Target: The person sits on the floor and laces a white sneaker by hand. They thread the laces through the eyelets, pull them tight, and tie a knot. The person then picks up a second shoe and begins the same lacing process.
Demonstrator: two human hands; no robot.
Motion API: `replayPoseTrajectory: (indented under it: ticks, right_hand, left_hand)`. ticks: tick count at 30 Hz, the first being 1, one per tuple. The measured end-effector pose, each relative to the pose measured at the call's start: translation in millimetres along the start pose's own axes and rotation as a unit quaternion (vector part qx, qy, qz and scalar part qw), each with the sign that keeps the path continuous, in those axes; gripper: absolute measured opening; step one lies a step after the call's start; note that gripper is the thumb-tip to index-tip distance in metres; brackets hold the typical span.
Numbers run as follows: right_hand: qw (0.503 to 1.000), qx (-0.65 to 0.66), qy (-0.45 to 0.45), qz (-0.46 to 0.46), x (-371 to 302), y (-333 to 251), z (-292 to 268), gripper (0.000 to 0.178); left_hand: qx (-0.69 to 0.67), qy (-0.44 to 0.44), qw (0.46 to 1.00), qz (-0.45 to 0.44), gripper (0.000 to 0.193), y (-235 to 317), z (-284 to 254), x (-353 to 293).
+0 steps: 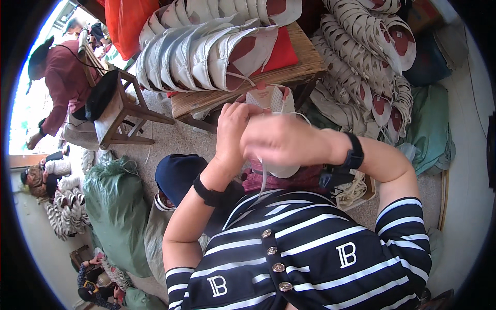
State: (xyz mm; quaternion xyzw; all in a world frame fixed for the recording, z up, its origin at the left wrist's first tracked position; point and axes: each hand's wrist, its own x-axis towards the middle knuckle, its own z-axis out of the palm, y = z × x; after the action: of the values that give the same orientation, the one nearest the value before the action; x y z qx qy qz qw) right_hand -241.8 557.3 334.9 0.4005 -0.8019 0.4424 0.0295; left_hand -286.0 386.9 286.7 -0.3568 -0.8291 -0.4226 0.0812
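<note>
A white shoe upper with a pink-lettered tongue and a mesh part lies in front of me, below the edge of the wooden table. My left hand is closed, its fingers bent over the upper's left side. Across the upper's middle passes my right hand, closed and blurred by motion. A white shoelace hangs below the fingers of the right hand, and a thin loop of it shows above that wrist. Where the fingertips meet the lace and the eyelets is hidden behind the hands.
Nested white shoe uppers fill the wooden table ahead. More stacks of uppers stand at the right. A box of laces is beside my right elbow. Green sacks and a wooden chair are at the left, with other people seated beyond.
</note>
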Motion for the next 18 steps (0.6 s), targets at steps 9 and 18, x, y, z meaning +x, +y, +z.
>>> replayPoseTrajectory:
  ticks: [9,18]
  right_hand:
    - [0.93,-0.342,0.021,0.135,-25.3,46.7,-18.3,0.022]
    - [0.951,0.006,0.173,0.258,-34.5,65.7,-22.1,0.01]
  left_hand:
    - [-0.031,0.057,0.985,-0.162,0.028,8.6,25.6,-6.4]
    - [0.003,0.126,0.991,-0.05,0.023,-1.7,12.5,-20.2]
